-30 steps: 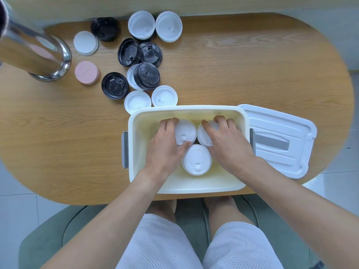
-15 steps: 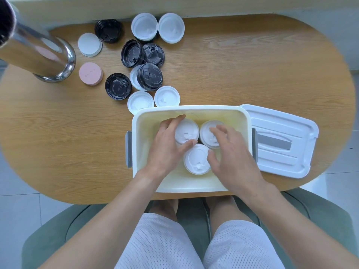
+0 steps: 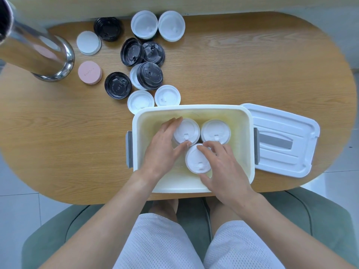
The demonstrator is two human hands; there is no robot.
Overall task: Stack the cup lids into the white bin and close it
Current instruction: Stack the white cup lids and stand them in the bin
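The white bin stands open at the table's near edge, with three white cup lids inside. My left hand holds the back left lid between fingers and thumb. Over the front lid lies my right hand, fingers on its top and thumb at its near rim. The back right lid sits free. The bin's white cover lies flat on the table to the right. Several loose white lids and black lids are scattered behind the bin to the left.
A steel tumbler lies tilted at the far left, with a pink lid and a flat white lid beside it. The right half of the wooden table is bare. My knees and a green chair are below the table edge.
My right hand has left the back right lid and come down onto the front lid. My left hand has stayed at the back left lid.
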